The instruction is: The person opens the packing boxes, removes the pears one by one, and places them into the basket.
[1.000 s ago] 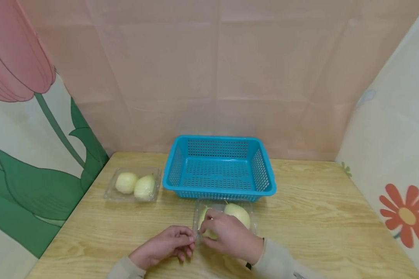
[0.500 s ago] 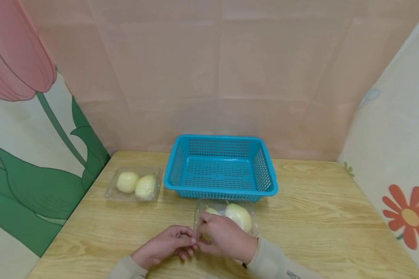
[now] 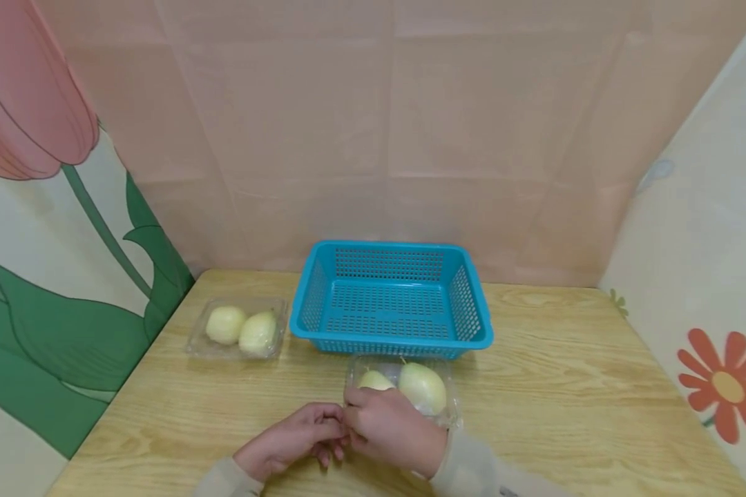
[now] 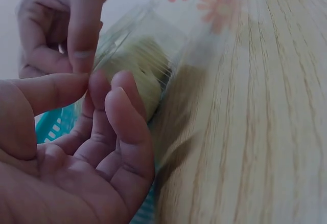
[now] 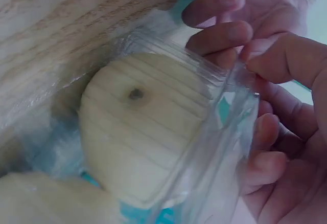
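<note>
A clear plastic box [image 3: 452, 397] with two pale yellow-green pears [image 3: 423, 388] stands just in front of the blue basket. At its near left corner both hands meet. My left hand [image 3: 301, 436] pinches the corner edge between thumb and forefinger, its other fingers loosely curled. My right hand [image 3: 394, 426] reaches over the near side and pinches the same corner. In the right wrist view, the layered rim [image 5: 225, 111] of the box runs beside the right hand [image 5: 299, 152], and a pear [image 5: 145, 127] shows through the ribbed plastic wall.
A blue perforated basket [image 3: 388, 344] stands behind the box. Another clear box [image 3: 199, 345] holding two pears [image 3: 226, 325] sits at the left of the wooden table [image 3: 572, 386]. Printed cloths hang at the back and sides.
My right hand has moved left and slightly down, from over the left pear to the box's corner beside my left hand, uncovering more of the pears. My left hand has hardly moved.
</note>
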### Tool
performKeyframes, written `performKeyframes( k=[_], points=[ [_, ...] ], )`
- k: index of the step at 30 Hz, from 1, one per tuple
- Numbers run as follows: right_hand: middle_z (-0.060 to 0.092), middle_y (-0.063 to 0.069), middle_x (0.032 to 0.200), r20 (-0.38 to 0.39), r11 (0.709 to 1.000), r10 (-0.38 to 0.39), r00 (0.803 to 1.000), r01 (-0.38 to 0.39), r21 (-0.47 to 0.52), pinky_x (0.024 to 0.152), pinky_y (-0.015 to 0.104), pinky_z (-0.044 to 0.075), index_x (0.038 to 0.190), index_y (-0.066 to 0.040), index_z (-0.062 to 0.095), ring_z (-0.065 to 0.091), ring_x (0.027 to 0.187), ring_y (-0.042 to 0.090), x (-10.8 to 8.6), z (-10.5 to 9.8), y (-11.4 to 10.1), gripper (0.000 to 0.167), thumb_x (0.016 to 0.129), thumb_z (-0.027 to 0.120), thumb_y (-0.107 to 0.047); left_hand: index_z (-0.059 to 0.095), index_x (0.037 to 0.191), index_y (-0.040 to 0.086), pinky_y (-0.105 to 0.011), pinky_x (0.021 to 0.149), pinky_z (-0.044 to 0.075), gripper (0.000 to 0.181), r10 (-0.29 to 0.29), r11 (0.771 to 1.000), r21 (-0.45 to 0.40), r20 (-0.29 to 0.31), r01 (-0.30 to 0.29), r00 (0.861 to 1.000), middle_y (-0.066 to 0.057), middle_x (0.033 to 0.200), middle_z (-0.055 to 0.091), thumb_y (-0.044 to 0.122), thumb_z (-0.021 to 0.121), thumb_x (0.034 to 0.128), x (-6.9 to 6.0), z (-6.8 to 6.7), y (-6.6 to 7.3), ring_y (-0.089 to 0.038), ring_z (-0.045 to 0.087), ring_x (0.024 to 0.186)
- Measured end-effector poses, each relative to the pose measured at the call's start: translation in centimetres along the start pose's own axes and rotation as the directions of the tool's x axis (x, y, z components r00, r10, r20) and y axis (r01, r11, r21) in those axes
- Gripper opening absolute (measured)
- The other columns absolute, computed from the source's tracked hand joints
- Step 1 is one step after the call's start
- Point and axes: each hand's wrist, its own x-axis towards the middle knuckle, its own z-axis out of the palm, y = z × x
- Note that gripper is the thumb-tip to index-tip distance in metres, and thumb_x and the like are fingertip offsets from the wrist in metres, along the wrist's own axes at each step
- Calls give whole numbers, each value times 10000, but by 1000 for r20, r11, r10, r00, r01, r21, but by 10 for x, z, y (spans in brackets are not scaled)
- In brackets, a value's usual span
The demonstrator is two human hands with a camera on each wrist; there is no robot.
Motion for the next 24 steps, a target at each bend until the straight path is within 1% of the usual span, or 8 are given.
performKeyframes(
  k=[4, 8, 12, 14, 19, 24],
  points=[
    [471, -93, 753, -17, 993, -48, 999, 46, -107, 440, 118, 270, 748, -191, 619, 415, 587, 17, -1, 3, -2, 175, 733, 790, -223, 593, 1010, 48, -197, 563, 501, 82, -7, 1000, 2, 1, 7, 1000, -4, 860, 616, 119, 554, 997, -1, 0, -1, -96, 619, 720],
    [510, -65, 832, -3, 984, -54, 999, 52, -172, 447, 141, 314, 845, -173, 640, 512, 676, 58, -3, 6, -4, 160, 773, 774, -224, 583, 1014, 97, -202, 560, 497, 53, -15, 1000, -6, 0, 15, 1000, 25, 811, 573, 139, 553, 1000, -1, 1, -1, -88, 617, 700],
    [526, -43, 890, 15, 982, -41, 999, 43, -181, 478, 144, 384, 932, -153, 651, 553, 762, 79, -6, 9, -5, 216, 761, 776, -197, 586, 1024, 109, -205, 561, 494, 69, -21, 1000, -20, 3, 21, 1000, 33, 800, 563, 170, 562, 1002, -2, 2, 0, -90, 612, 695],
    [524, -34, 907, 25, 984, -34, 999, 37, -174, 500, 148, 409, 952, -147, 647, 554, 790, 86, -8, 10, -5, 233, 763, 776, -192, 586, 1022, 110, -208, 564, 495, 73, -24, 999, -26, 5, 24, 1000, 32, 801, 566, 177, 565, 1000, -2, 3, 0, -93, 611, 696],
    [499, -33, 917, 56, 991, -2, 998, 9, -137, 539, 148, 416, 972, -145, 633, 525, 810, 88, -12, 12, -5, 269, 750, 781, -174, 584, 1022, 108, -209, 572, 498, 80, -29, 999, -41, 6, 29, 1000, 25, 806, 573, 183, 564, 1004, 0, 4, 1, -103, 606, 707],
    [508, -28, 941, 58, 991, 13, 998, -6, -130, 582, 152, 450, 1023, -132, 638, 522, 834, 93, -15, 12, -4, 334, 723, 783, -149, 576, 1013, 110, -213, 582, 500, 75, -27, 998, -49, 5, 27, 1000, 20, 810, 570, 183, 561, 1002, 2, 5, 1, -110, 605, 715]
  ],
)
